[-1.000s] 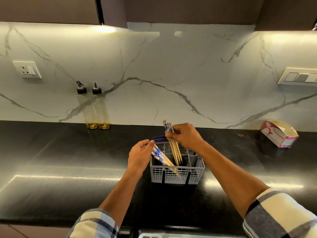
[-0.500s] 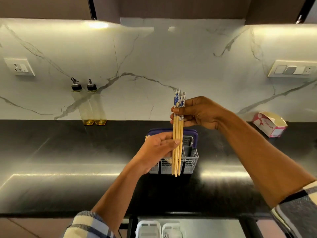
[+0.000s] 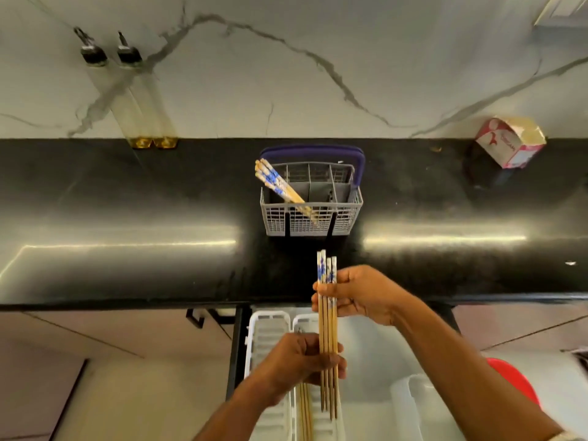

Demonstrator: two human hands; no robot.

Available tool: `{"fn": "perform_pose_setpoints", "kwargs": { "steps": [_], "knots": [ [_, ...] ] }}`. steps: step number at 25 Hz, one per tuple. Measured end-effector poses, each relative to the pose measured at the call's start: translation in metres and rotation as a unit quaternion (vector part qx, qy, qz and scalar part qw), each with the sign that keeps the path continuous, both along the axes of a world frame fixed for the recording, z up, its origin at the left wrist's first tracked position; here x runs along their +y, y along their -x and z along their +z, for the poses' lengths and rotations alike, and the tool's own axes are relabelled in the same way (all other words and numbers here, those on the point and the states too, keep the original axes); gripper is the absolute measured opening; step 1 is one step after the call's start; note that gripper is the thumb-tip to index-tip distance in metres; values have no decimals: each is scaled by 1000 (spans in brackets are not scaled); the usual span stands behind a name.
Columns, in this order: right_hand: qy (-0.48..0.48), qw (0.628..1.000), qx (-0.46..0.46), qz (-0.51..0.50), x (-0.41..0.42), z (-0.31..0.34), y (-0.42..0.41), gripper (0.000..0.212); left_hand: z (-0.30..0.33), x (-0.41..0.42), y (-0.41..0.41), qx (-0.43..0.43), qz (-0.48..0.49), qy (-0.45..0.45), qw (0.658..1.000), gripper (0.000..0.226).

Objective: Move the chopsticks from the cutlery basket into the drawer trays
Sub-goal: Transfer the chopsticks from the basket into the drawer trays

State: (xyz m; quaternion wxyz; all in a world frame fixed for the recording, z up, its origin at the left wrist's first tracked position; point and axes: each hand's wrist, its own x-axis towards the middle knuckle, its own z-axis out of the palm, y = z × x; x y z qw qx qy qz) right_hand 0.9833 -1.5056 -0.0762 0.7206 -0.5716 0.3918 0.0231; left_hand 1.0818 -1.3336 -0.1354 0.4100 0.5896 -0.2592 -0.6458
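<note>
A bundle of several wooden chopsticks with blue-and-white tops (image 3: 327,326) is held over the open drawer. My right hand (image 3: 356,294) pinches its patterned upper part, and my left hand (image 3: 302,364) grips its lower shafts. Below them lie white ribbed drawer trays (image 3: 267,332); a few chopsticks (image 3: 304,412) lie in one tray, partly hidden by my left hand. On the black counter stands the grey cutlery basket (image 3: 346,214) with a purple handle. Another bunch of chopsticks (image 3: 276,183) leans in its left compartment.
Two oil bottles (image 3: 140,100) stand against the marble wall at the back left. A pink and white carton (image 3: 509,143) sits at the back right of the counter (image 3: 127,192). Something red (image 3: 515,383) shows under my right forearm.
My right hand lifted a bundle of chopsticks out of the basket and brought it down over the drawer. My left hand left the basket and now grips the bundle's lower end. The view tilted downward.
</note>
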Motion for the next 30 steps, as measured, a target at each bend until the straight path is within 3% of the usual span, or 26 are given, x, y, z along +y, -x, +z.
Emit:
{"fn": "perform_pose_setpoints", "kwargs": {
  "steps": [7,12,17,22,26,30],
  "knots": [
    [-75,996,50,-16,47,-113,29,20,-89,34,29,42,33,-139,989,19],
    [-64,995,62,-44,52,-149,26,23,-122,42,32,32,39,-189,981,22],
    [3,995,84,-52,41,-159,7,14,-118,36,44,-93,29,-178,979,21],
    [41,988,143,-34,47,-174,7,5,-116,48,49,-157,-6,-202,967,11],
    [68,975,203,-50,53,-191,2,5,-123,57,47,-136,-31,-215,967,44],
    [78,962,259,-41,50,-197,-11,12,-123,58,44,-92,-18,-227,969,46]
  ]
}}
